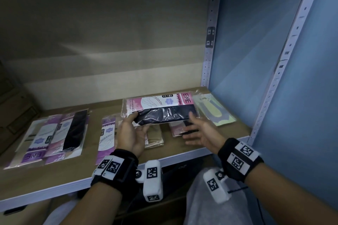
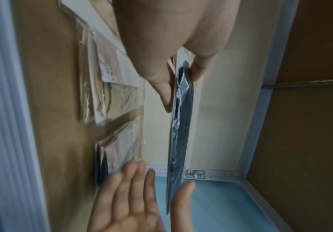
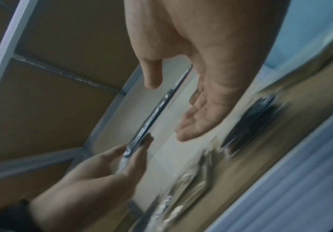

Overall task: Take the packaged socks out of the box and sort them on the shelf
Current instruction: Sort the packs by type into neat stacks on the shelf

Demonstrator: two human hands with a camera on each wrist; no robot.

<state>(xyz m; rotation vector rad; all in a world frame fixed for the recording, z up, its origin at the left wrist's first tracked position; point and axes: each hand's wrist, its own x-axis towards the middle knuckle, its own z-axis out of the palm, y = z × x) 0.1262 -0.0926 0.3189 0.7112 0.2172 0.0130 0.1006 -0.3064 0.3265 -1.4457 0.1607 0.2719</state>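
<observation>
You see a pink-and-white sock packet (image 1: 159, 108) with dark navy socks inside, purple-and-white packets (image 1: 47, 137) on your brown shelf (image 1: 210, 144), and a pale yellow-green packet (image 1: 214, 110).

Right hand (image 3: 207, 87) spread, empty; left hand (image 3: 102, 171) pinching sock pack (image 3: 151, 116).

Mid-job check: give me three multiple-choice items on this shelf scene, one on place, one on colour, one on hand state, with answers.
1. Where is the yellow-green pack?
A. far left of shelf
B. right end of shelf
C. in a hand

2. What colour are the socks in the held pack?
A. dark
B. beige
C. white

3. How is the right hand?
A. fist
B. gripping a pack
C. open, fingers straight

Answers:
1 B: it lies flat by the blue side panel.
2 A: dark fabric under the pink card.
3 C: only the left hand pinches the held pack.
</observation>
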